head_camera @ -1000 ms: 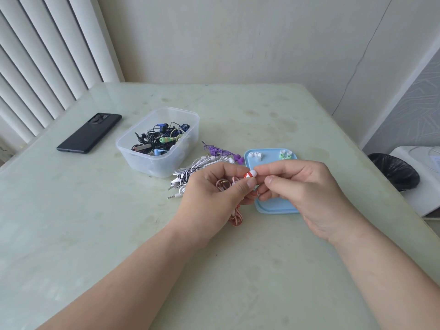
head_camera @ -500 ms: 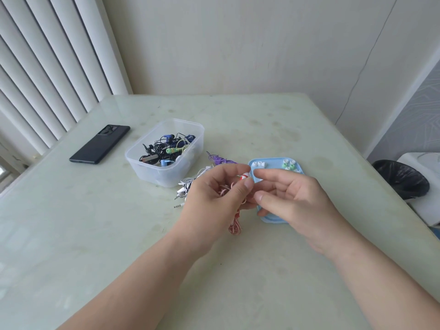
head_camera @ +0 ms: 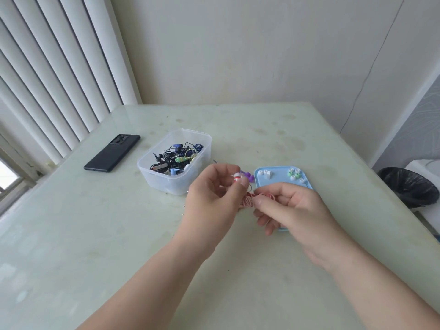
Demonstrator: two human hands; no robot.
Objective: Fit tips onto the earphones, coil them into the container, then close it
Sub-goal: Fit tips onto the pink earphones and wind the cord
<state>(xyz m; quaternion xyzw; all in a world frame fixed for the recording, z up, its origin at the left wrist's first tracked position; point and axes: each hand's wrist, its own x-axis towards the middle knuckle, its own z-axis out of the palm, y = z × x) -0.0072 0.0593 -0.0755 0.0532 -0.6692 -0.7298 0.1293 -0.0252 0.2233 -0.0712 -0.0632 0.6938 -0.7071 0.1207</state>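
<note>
Behind right hand (head_camera: 294,210), half-hidden blue lid (head_camera: 276,181)

The table (head_camera: 78,229) has a pale green, glossy top with faint brownish stains toward its far side, and its far edge meets the wall. A black phone (head_camera: 112,152) lies flat near the left edge, set at an angle. To its right, apart from it, stands a clear container (head_camera: 166,183) without a cover, holding a tangle of earphones (head_camera: 176,156) in black, blue and green. Further right lies a blue lid (head_camera: 276,181), flat on the table, with white tips (head_camera: 264,173) and green tips (head_camera: 294,175) near its far edge. Between container and lid, just beside the lid, a purple earbud (head_camera: 247,175) shows.
</note>
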